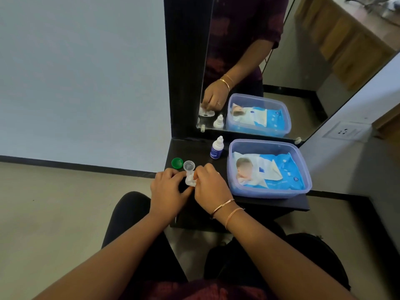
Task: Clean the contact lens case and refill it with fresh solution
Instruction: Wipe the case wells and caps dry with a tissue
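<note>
Your left hand [167, 188] and right hand [211, 185] pinching white wipe [190, 180] at lens case [189, 166], green cap [177, 163] lying beside, bottle [216, 148] standing behind, black shelf [270, 203] sitting under mirror [303, 61].

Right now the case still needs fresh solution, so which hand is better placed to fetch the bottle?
Right hand, probably: the solution bottle stands just beyond it, while the left hand steadies the lens case.

Place: you're in a home dressing corner.
Evidence: tall wall mirror [249, 68] above your small dark surface [281, 204], wooden cupboards reflected.
</note>
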